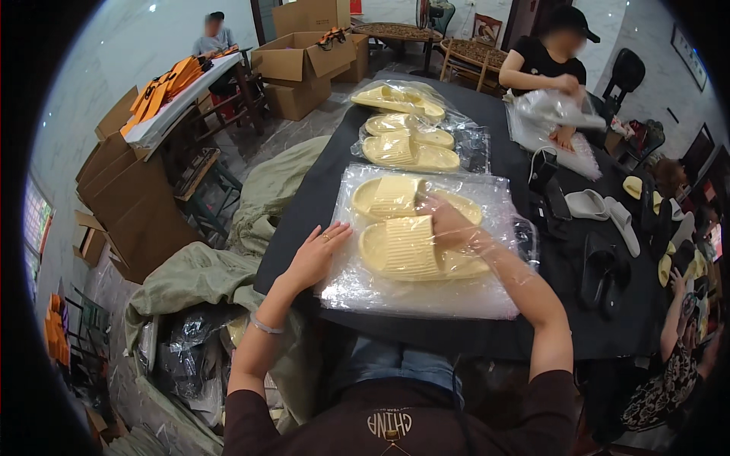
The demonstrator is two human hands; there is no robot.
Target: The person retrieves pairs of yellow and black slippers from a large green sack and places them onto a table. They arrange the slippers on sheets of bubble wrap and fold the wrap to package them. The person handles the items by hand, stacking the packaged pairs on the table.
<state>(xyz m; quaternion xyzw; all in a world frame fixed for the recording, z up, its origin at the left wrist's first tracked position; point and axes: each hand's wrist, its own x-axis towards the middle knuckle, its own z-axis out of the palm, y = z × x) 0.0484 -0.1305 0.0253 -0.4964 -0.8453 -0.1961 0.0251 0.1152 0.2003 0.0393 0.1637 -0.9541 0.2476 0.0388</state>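
Two pale yellow ribbed slippers, the nearer slipper [399, 251] and the farther slipper [391, 197], lie side by side inside a clear plastic bag. My right hand [452, 222] reaches into the bag from the right, its fingers closed on the pair around the strap openings; the fingertips are partly hidden and blurred. Below them is a stack of clear plastic bags [350, 292] on the black-covered table [304, 220]. My left hand [321, 249] rests with fingers stretched out on the stack's left edge, a ring on one finger and nothing held.
Bagged yellow slippers [411, 148] lie beyond the stack. Black slippers [597, 266] and grey slippers [608, 209] are to the right. Across the table a person [551, 64] handles plastic bags. A green sack [179, 285] with packaged items stands at my left; cardboard boxes [304, 61] stand farther back.
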